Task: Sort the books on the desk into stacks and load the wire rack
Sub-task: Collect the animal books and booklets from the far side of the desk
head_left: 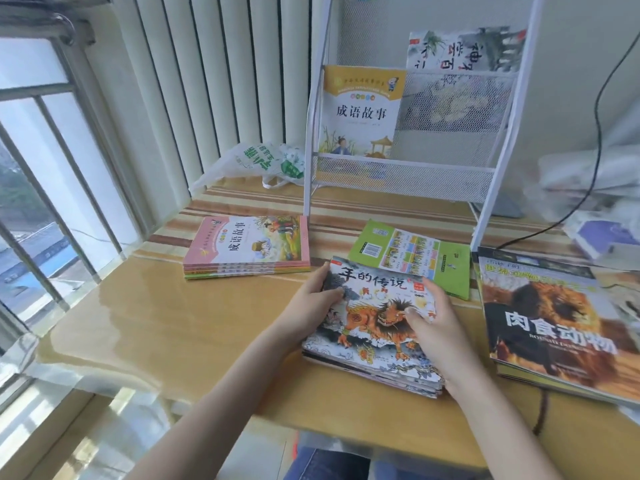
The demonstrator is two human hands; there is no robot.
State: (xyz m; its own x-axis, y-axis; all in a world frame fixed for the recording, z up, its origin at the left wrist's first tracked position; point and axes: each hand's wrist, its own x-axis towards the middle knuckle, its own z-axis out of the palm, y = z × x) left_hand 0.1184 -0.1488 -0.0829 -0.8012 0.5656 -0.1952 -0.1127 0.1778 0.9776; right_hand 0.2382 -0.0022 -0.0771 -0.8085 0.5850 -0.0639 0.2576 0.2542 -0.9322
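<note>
Two books stand in the white wire rack (pixel 398 168) at the desk's (pixel 173 323) far edge. Right of centre lies a stack of picture books (pixel 377 327), its top cover showing an orange beast. Left hand (pixel 313 299) grips the stack's left edge, thumb on the cover; right hand (pixel 438 323) clasps its right side.

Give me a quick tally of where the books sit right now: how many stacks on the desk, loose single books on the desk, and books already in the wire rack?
Stacks on the desk: 3 (pink-cover stack, beast-cover stack, lion-cover stack)
Loose single books on the desk: 1 (green book)
Books in the wire rack: 2 (yellow book, ink-painting book)
Total: 6
</note>
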